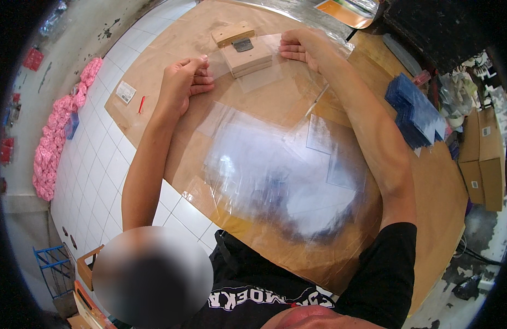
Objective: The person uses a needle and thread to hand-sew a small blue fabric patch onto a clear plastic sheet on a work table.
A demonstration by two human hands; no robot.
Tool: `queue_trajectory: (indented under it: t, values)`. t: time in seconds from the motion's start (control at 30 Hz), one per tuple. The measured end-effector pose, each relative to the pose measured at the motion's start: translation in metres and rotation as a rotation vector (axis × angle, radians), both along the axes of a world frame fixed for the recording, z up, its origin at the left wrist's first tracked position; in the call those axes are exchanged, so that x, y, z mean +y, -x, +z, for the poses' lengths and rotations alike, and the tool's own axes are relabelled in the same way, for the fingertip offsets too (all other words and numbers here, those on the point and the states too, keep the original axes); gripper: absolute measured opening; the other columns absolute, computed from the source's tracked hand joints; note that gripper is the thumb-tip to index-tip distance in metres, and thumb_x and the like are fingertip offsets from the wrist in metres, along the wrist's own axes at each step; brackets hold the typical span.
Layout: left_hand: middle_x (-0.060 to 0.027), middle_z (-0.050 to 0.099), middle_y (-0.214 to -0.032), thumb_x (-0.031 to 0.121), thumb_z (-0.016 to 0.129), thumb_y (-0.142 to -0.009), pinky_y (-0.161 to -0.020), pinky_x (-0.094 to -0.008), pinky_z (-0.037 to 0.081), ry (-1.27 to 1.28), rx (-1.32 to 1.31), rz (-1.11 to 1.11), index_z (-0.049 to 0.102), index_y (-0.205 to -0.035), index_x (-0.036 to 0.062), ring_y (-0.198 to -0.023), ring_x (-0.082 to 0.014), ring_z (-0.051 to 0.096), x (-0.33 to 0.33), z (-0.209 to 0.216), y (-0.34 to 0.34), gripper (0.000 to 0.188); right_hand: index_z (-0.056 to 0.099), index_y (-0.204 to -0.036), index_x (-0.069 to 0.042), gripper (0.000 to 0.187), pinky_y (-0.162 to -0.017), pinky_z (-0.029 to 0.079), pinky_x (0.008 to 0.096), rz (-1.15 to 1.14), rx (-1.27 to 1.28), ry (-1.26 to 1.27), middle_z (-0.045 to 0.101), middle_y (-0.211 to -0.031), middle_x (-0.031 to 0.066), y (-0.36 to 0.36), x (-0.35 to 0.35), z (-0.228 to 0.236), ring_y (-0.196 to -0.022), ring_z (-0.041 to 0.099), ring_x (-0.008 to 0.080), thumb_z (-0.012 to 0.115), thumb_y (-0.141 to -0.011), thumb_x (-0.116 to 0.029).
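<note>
Head view: clear sheet (274, 42), long axis L–R, lies betw. L hand (189, 79) & R hand (302, 48), R nearer wood block (248, 61); both hands' fingers curled, narrow; pinch unclear.

Clear plastic sheets (253, 159) mid-frame, a wooden block (253, 61) at top centre and cardboard boxes (488, 178) at far right suggest a small workshop.

Left forearm (146, 164) and right forearm (368, 118) are stretched forward. Left hand (184, 82) is turned inward, fingers curled; right hand (302, 48) is angled leftward, fingers bent.
</note>
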State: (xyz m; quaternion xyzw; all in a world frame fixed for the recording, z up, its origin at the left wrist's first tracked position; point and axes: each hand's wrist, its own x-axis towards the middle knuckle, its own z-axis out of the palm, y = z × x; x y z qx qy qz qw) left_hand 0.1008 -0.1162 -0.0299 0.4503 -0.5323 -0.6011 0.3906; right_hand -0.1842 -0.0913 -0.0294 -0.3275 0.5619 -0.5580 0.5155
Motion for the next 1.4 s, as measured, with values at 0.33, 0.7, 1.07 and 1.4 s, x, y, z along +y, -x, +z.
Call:
queue_trajectory:
  t: [0.33,0.7,1.07,1.4]
  values:
    - [-0.0067,0.062,-0.076,0.02,0.065,-0.09,-0.059,-0.0278,0.058,0.009,0.025,-0.025,0.063,-0.085,0.0015,-0.064,-0.014,0.062,-0.0043,-0.0044,-0.0035,0.019,0.063,-0.096,0.004,0.018,-0.073,0.06,0.0285,0.014,0.021,0.001,0.065,-0.087,0.0116,0.0026,-0.0036,-0.0042,-0.076,0.067,0.0189,0.069,-0.084,-0.009]
    - [-0.0071,0.062,-0.076,0.02,0.065,-0.09,-0.059,-0.0283,0.059,-0.001,0.03,-0.012,0.062,-0.085,0.0018,-0.064,-0.0144,0.063,-0.0042,-0.004,-0.0023,0.019,0.062,-0.096,0.005,0.02,-0.072,0.061,0.0289,0.018,0.015,0.023,0.066,-0.088,0.0129,0.0025,-0.0029,-0.0055,-0.077,0.067,0.0193,0.069,-0.085,-0.01]
    - [-0.0097,0.062,-0.077,0.025,0.067,-0.087,-0.062,-0.0298,0.059,-0.003,0.061,-0.001,0.061,-0.088,-0.0004,-0.066,-0.0165,0.064,-0.004,-0.0033,-0.0026,0.026,0.055,-0.101,0.009,0.029,-0.075,0.061,0.0314,-0.013,-0.035,0.024,0.061,-0.092,0.0172,0.0021,-0.0013,-0.0013,-0.08,0.067,0.0238,0.069,-0.084,-0.009]
    - [-0.0112,0.062,-0.079,0.026,0.067,-0.087,-0.063,-0.0309,0.06,0.004,0.053,0.016,0.061,-0.09,-0.0022,-0.067,-0.0177,0.064,-0.0029,-0.0033,-0.0026,0.029,0.055,-0.099,0.008,0.028,-0.075,0.061,0.0319,-0.008,-0.023,0.029,0.061,-0.091,0.0169,-0.0004,0.0012,0.0006,-0.079,0.067,0.0234,0.068,-0.083,-0.01]
